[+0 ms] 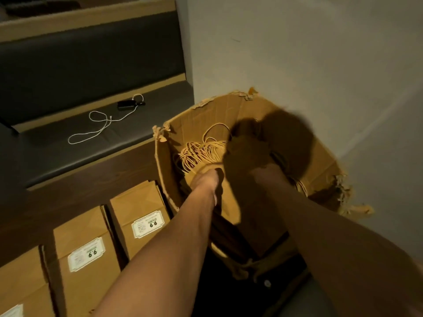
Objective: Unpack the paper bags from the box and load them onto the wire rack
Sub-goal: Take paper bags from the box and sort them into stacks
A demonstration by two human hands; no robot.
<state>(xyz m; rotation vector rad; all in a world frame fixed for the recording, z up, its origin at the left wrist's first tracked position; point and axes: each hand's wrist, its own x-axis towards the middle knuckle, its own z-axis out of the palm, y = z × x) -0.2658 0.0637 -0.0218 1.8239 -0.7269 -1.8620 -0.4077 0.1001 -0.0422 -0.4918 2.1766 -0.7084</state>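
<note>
Reaching into the box (201,115), my left hand (211,179) and right hand (247,152) dug among the paper bags (201,152) for purchase; neither hand's grip was discernible.

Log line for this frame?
phase: unpacking | both hands in box | left hand, right hand on paper bags | grip unclear

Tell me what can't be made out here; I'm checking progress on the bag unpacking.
Head view only:
- Right hand: dark, motion-blurred; grip unreadable.
- Left hand: fingers hidden behind the paper bags.
- Bag count in the box: arms cover it.
- Wire rack: out of frame.
- Label small print: too small.
</note>
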